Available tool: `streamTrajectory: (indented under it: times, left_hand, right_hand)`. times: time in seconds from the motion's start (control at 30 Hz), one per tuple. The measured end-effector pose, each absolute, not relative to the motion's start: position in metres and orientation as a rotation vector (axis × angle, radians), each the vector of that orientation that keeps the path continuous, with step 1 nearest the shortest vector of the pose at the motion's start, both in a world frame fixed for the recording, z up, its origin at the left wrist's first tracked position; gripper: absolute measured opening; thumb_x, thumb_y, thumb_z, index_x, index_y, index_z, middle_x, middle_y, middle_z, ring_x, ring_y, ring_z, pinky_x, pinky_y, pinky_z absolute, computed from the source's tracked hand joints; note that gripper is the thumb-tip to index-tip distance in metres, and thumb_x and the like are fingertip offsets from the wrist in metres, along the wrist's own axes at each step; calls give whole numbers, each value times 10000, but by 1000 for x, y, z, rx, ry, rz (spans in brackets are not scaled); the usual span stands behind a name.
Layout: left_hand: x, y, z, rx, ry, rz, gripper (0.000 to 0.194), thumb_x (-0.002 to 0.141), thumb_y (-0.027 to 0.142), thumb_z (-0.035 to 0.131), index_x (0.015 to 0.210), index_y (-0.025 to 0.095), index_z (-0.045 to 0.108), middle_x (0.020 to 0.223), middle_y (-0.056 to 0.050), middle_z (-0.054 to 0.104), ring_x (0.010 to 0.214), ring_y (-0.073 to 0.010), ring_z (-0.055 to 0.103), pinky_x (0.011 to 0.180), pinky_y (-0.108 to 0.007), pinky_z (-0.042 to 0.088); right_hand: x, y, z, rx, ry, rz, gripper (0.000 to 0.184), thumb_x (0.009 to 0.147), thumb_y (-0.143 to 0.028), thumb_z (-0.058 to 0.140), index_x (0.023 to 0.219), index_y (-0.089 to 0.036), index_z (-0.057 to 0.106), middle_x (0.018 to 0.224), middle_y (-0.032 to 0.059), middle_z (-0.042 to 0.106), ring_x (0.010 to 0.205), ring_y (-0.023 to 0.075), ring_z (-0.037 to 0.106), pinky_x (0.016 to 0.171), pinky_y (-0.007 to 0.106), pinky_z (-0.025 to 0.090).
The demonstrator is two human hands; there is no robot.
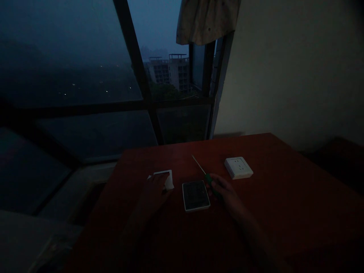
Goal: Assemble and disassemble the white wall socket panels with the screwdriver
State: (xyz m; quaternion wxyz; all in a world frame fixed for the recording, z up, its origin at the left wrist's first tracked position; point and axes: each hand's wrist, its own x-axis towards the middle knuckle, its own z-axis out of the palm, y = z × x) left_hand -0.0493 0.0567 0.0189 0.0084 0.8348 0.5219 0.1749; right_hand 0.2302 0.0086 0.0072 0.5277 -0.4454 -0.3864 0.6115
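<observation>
In the head view my right hand (pixel 223 188) is closed around the green handle of a screwdriver (pixel 201 167), whose thin metal shaft points up and to the left, away from me. My left hand (pixel 156 189) has its fingers bent over a white square frame (pixel 170 179), gripping it at the table's left side; the fingers hide much of the frame. Between my hands lies a square panel (pixel 196 195) with a white rim and a dark inside, close to my right fingers. A white wall socket (pixel 239 168) with slots in its face sits beyond my right hand.
The reddish-brown table (pixel 284 197) reaches to the window (pixel 113 129) at the back and left. A pale wall (pixel 290 68) rises on the right. A short curtain (pixel 209 21) hangs above. The room is very dim.
</observation>
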Motion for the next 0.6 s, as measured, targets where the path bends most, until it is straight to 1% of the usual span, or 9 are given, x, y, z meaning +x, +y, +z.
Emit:
streamTrajectory:
  times: [0.07, 0.17, 0.23, 0.33, 0.47, 0.6]
  left_hand:
    - [-49, 56, 20, 2523, 1647, 638, 458, 789, 315, 621, 1223, 226, 505, 1236, -86, 544, 1132, -284, 496, 997, -487, 365]
    - [-40, 49, 26, 2350, 1586, 745, 488, 800, 308, 614, 1264, 264, 466, 1266, -62, 501, 1141, -253, 497, 973, -435, 415]
    - [-29, 41, 32, 2278, 1491, 751, 523, 804, 304, 612, 1296, 279, 436, 1293, -59, 474, 1171, -248, 479, 971, -418, 424]
    - [-5, 28, 41, 2276, 1345, 688, 580, 754, 264, 668, 1290, 290, 449, 1316, -55, 461, 1204, -264, 444, 997, -431, 396]
    - [25, 20, 47, 2287, 1170, 598, 645, 706, 231, 712, 1290, 306, 449, 1315, -43, 471, 1203, -269, 443, 1008, -434, 381]
    - [39, 21, 46, 2306, 1162, 552, 674, 685, 233, 738, 1289, 297, 447, 1301, -47, 480, 1191, -273, 448, 1009, -441, 373]
  right_hand:
    - [230, 8, 7, -1048, -918, 1431, 375, 785, -414, 624, 1122, -257, 572, 915, 35, 644, 748, 165, 582, 618, 267, 431]
    - [231, 8, 9, -1050, -875, 1411, 383, 765, -400, 655, 1114, -263, 576, 928, 32, 641, 776, 164, 576, 658, 269, 435]
    - [231, 9, 10, -1053, -836, 1425, 401, 742, -402, 676, 1106, -261, 578, 955, 38, 639, 788, 167, 576, 668, 270, 438]
    - [231, 8, 13, -1031, -796, 1452, 390, 719, -379, 691, 1074, -267, 574, 949, 28, 629, 775, 163, 576, 670, 269, 444]
    - [229, 4, 15, -1039, -861, 1473, 305, 701, -325, 666, 984, -273, 566, 774, -24, 583, 651, 141, 551, 593, 244, 432]
    - [227, 2, 14, -1083, -1005, 1414, 226, 726, -336, 642, 921, -257, 560, 694, -46, 533, 563, 110, 489, 516, 212, 388]
